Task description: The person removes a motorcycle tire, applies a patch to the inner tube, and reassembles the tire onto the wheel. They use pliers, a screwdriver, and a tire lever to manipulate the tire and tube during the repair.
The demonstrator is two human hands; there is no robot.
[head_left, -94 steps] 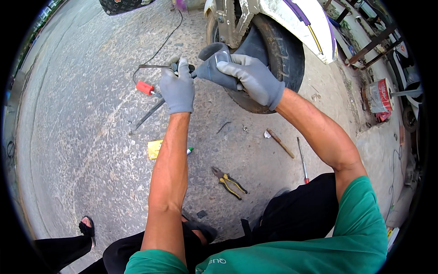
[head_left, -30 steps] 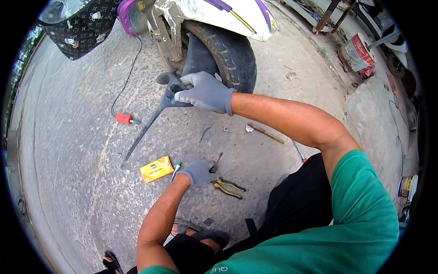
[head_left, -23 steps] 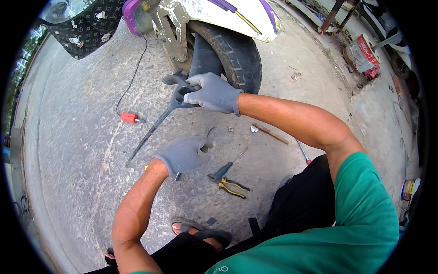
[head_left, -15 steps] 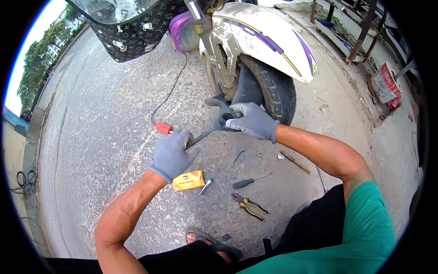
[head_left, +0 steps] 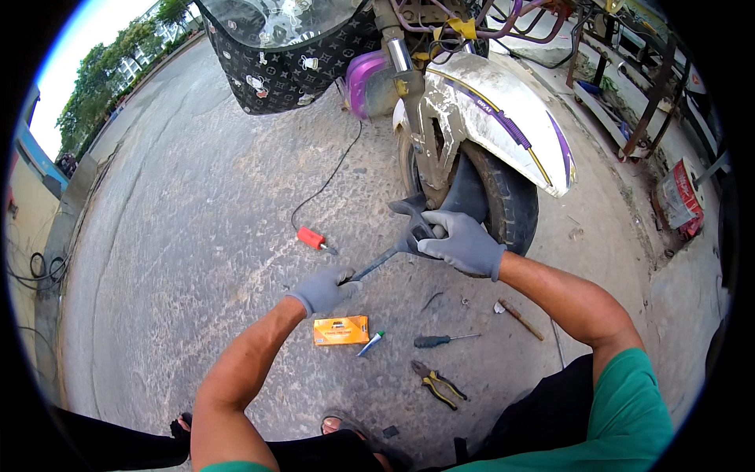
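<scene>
- Lower centre: yellow-and-black pliers (head_left: 430, 378) and a dark-handled screwdriver (head_left: 432, 341) lie unheld on the ground.
- Just left of these: a small tube (head_left: 369, 345), green cap on, lies beside an orange box (head_left: 340, 331), neither in hand.
- Centre: the left hand (head_left: 322, 290), arm slanting in from lower left, closes its fingers round the narrow end of a dark rubber tube (head_left: 383, 261).
- Right of that: the right hand (head_left: 464, 242), arm reaching in from lower right, pinches the tube's wider part.
- Beyond, upper right of centre: the tyre (head_left: 515, 206) stands under a white mudguard (head_left: 497, 114), wheel mounted; the held stretch is outside the tyre, the remainder apparently not fully free.
</scene>
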